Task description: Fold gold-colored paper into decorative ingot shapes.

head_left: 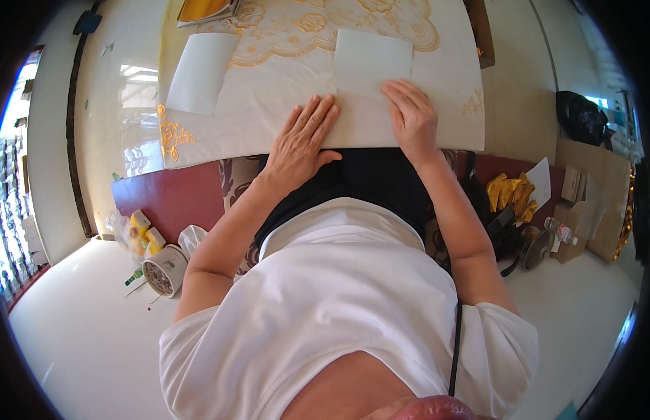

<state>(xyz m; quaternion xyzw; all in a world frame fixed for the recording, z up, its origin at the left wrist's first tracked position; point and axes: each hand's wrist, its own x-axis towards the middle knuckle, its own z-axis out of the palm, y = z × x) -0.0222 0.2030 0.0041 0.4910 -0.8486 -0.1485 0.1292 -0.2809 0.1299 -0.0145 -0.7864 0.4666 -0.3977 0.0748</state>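
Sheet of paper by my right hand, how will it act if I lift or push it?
The sheet looks thin, so it would probably bend if lifted by one edge. Lying flat on the tablecloth, it would likely slide rather than tip if pushed.

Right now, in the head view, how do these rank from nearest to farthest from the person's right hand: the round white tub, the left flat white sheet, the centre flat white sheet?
From the right hand:
1. Centre flat white sheet: just ahead, by the fingers.
2. Left flat white sheet: farther off, to the left.
3. Round white tub: low on the left, farthest.
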